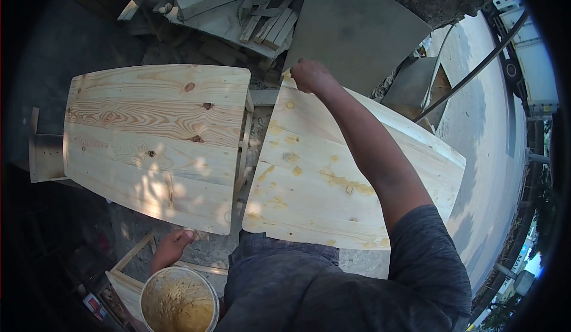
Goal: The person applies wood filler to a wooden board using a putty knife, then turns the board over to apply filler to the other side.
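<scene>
My right hand [310, 77] is closed at the far left corner of a pale wooden panel [309, 201] marked with yellowish filler patches. What its fingers hold is too small to make out. A white bucket [179, 301] with yellowish-brown paste inside sits at the lower left, against my left forearm. My left hand [172, 247] is just above the bucket, its fingers curled, below the near edge of a second wooden panel [154, 147]. That panel shows dark knots and wavy grain, with no yellow patches. A narrow gap separates the two panels.
Wood offcuts [276, 25] lie on a dusty board at the top. A large grey sheet [357, 31] leans beyond the right panel. A thin dark pole [476, 70] slants across the upper right. A wooden frame [128, 284] stands at the lower left.
</scene>
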Tool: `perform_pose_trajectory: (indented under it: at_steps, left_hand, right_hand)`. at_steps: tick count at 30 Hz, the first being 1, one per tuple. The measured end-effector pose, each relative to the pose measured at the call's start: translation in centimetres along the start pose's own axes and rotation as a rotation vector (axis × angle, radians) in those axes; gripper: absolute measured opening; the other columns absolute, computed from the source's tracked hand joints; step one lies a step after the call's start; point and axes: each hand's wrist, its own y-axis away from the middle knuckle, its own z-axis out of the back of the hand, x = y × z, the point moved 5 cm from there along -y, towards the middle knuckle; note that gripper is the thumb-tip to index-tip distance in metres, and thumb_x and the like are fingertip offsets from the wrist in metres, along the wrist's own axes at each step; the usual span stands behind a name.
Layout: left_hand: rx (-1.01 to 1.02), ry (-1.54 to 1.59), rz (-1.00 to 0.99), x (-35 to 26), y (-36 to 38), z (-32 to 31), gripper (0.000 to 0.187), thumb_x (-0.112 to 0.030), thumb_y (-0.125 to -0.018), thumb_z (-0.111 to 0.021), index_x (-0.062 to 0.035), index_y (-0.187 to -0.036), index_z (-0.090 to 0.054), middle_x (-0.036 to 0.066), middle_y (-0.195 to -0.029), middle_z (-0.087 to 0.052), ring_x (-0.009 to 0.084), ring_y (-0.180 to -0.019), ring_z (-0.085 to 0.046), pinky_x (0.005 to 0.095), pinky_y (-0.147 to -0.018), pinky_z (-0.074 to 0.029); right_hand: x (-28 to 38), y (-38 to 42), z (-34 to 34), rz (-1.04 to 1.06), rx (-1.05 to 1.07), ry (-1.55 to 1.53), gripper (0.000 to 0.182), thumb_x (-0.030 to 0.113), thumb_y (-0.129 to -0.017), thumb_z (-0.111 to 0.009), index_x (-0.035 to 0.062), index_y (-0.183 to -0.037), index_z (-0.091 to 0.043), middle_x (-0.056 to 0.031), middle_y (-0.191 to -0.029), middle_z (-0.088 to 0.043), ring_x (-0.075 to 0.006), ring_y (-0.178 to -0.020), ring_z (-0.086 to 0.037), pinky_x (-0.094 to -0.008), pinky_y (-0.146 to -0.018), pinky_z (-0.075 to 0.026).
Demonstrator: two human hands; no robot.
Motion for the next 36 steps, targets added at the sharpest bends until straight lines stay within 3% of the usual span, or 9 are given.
perform_pose_trajectory:
  at_steps: [1,4,13,16,23,28,29,35,36]
  left_hand:
    - [-0.001,-0.003,0.003,0.0,0.0,-0.2,0.052,-0.047,-0.102,-0.058,0.0028,-0.113,-0.071,0.018,-0.102,-0.072,0.0266,-0.099,-0.067,0.0400,-0.093,-0.049]
    - [-0.019,-0.034,0.024,-0.7,0.4,0.0,0.053,-0.048,-0.102,-0.058,0.0025,-0.113,-0.072,0.017,-0.101,-0.071,0.0271,-0.098,-0.067,0.0405,-0.092,-0.049]
    - [0.002,0.034,-0.032,0.9,-0.7,-0.4,0.050,-0.045,-0.104,-0.057,0.0031,-0.109,-0.071,0.015,-0.099,-0.071,0.0248,-0.096,-0.067,0.0392,-0.090,-0.050]
    - [0.034,0.050,-0.030,0.0,-1.2,-0.4,0.049,-0.043,-0.104,-0.057,0.0033,-0.107,-0.070,0.014,-0.097,-0.072,0.0226,-0.094,-0.067,0.0385,-0.090,-0.050]
    - [0.042,0.012,0.068,-7.6,0.4,-0.4,0.045,-0.040,-0.104,-0.058,0.0035,-0.107,-0.069,0.013,-0.095,-0.073,0.0192,-0.089,-0.068,0.0370,-0.088,-0.051]
    - [0.000,-0.097,0.050,-7.3,0.5,0.4,0.048,-0.039,-0.103,-0.060,0.0055,-0.118,-0.070,0.013,-0.107,-0.075,0.0196,-0.104,-0.068,0.0344,-0.098,-0.048]
    - [-0.010,-0.123,0.029,-7.0,0.2,0.5,0.048,-0.039,-0.103,-0.060,0.0056,-0.117,-0.070,0.013,-0.107,-0.075,0.0197,-0.105,-0.068,0.0344,-0.098,-0.048]
    - [-0.037,-0.145,0.002,-6.4,0.1,0.5,0.047,-0.039,-0.103,-0.060,0.0046,-0.118,-0.070,0.013,-0.106,-0.074,0.0205,-0.103,-0.067,0.0348,-0.097,-0.048]
    - [-0.025,-0.152,-0.001,-5.8,-0.6,0.3,0.046,-0.038,-0.103,-0.060,0.0048,-0.118,-0.069,0.013,-0.107,-0.073,0.0219,-0.103,-0.068,0.0357,-0.095,-0.050]
  right_hand:
    - [0.0,-0.5,0.3,0.003,-0.064,-0.012,0.024,0.002,-0.083,-0.064,0.0035,-0.104,-0.078,-0.0191,-0.114,-0.074,-0.0375,-0.106,-0.072,-0.0452,-0.085,-0.060]
    - [0.1,-0.4,0.7,-0.056,0.248,0.086,0.025,0.001,-0.082,-0.065,0.0029,-0.103,-0.077,-0.0197,-0.116,-0.073,-0.0375,-0.105,-0.072,-0.0445,-0.085,-0.060]
    - [-5.8,3.7,-1.9,-0.010,0.157,0.055,0.029,-0.002,-0.083,-0.061,0.0030,-0.106,-0.077,-0.0196,-0.106,-0.074,-0.0369,-0.101,-0.072,-0.0468,-0.082,-0.060]
    - [-6.5,7.4,-5.6,-0.008,-0.044,-0.111,0.026,-0.002,-0.084,-0.059,0.0022,-0.103,-0.076,-0.0216,-0.110,-0.070,-0.0395,-0.099,-0.072,-0.0479,-0.083,-0.060]
    - [-5.9,5.9,-5.2,-0.040,0.034,-0.034,0.025,0.004,-0.087,-0.062,-0.0002,-0.108,-0.075,-0.0243,-0.119,-0.068,-0.0391,-0.103,-0.072,-0.0467,-0.086,-0.060]
    - [-5.0,5.1,-0.6,-0.124,0.227,0.043,0.024,0.004,-0.085,-0.066,0.0021,-0.107,-0.076,-0.0195,-0.116,-0.073,-0.0359,-0.107,-0.072,-0.0433,-0.086,-0.060]
    - [-6.3,4.0,-2.4,-0.079,-0.001,0.050,0.025,0.003,-0.084,-0.066,0.0038,-0.106,-0.077,-0.0169,-0.118,-0.073,-0.0346,-0.106,-0.072,-0.0431,-0.084,-0.060]
    - [-7.9,12.6,-2.3,-0.154,0.538,-0.066,0.035,0.008,-0.088,-0.058,0.0078,-0.119,-0.073,-0.0176,-0.104,-0.075,-0.0362,-0.105,-0.069,-0.0457,-0.086,-0.057]
    - [-8.8,14.5,-3.1,-0.135,0.356,-0.200,0.037,0.009,-0.088,-0.057,0.0090,-0.123,-0.071,-0.0183,-0.105,-0.074,-0.0358,-0.105,-0.069,-0.0457,-0.087,-0.056]
